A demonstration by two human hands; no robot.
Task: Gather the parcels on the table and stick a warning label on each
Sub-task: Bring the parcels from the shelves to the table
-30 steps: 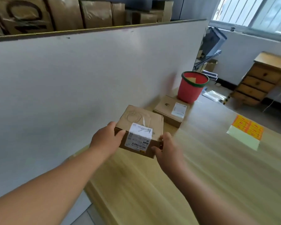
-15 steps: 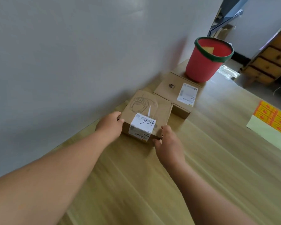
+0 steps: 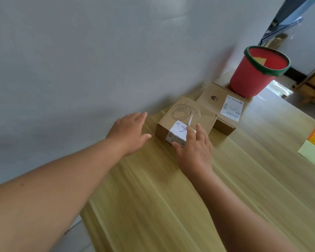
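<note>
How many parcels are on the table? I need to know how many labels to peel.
2. One parcel lies by the wall between the hands; the other sits just behind it, beside the red bucket. More may lie outside the view.

Bare table [image 3: 171, 206] lies open in front; the wall [image 3: 80, 60], two boxes [image 3: 187, 117] and red bucket [image 3: 253, 77] block the far side.

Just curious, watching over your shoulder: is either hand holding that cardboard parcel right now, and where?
Nothing is held. The left hand is open beside the parcel; the right hand, fingers spread, overlaps its near labelled corner without gripping.
</note>
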